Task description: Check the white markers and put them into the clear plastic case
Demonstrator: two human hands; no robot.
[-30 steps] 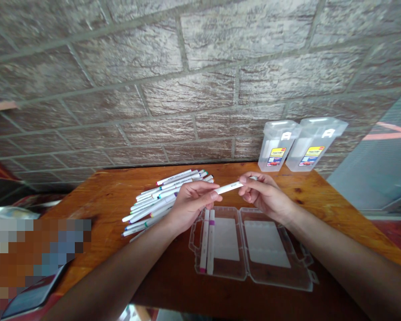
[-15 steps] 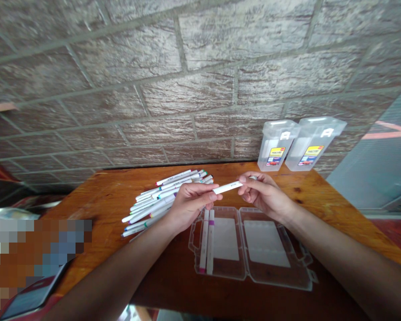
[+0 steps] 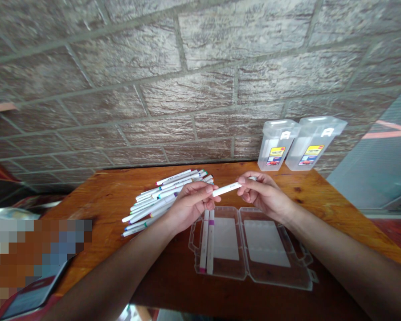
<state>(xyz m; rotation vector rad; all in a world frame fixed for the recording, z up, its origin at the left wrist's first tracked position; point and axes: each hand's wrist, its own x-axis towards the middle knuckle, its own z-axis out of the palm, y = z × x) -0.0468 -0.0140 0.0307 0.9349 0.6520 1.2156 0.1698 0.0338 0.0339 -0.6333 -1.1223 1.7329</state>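
Note:
A white marker (image 3: 227, 188) is held nearly level between both hands, above the far edge of an open clear plastic case (image 3: 246, 249). My left hand (image 3: 192, 203) pinches its left end with thumb and fingers. At the other end, my right hand (image 3: 262, 191) grips it, and the fingers partly cover that tip. Two markers (image 3: 207, 245) lie side by side along the left wall of the case, one with a pink end and one with a purple band. Beside my left hand spreads a pile of white markers (image 3: 150, 205) with coloured ends, partly hidden behind the hand.
Two upright translucent marker boxes (image 3: 274, 149) with yellow labels stand at the back right, against the brick-patterned wall (image 3: 207, 89). A phone-like device (image 3: 33, 290) lies at the lower left, near a pixelated patch. All rests on a wooden table (image 3: 96, 196).
My left thumb and fingers have shifted slightly on the marker's left end. The right hand and the marker have barely moved.

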